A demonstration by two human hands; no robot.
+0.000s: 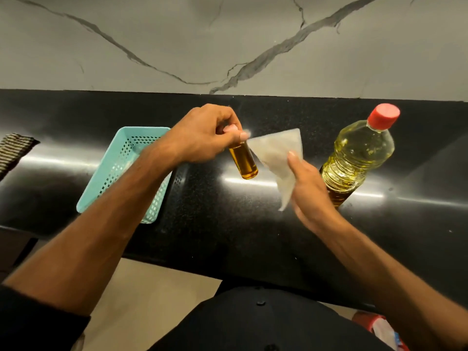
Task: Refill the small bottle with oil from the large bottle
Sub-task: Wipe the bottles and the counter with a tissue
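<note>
My left hand (202, 134) grips the top of the small bottle (243, 160), a clear tube full of amber oil, and holds it tilted above the black counter. My right hand (307, 191) holds a white tissue (276, 154) spread out just right of the small bottle. The tissue's upper corner nearly touches my left fingertips. The large bottle (354, 158) of yellow oil stands upright at the right, behind my right hand, with its red cap (383, 116) on. My left fingers hide the small bottle's top.
A turquoise perforated basket (119, 171) lies on the black counter (215, 203) under my left forearm. A striped cloth (14, 152) rests at the far left. A marble wall (228, 41) rises behind the counter. The counter's front edge runs near my body.
</note>
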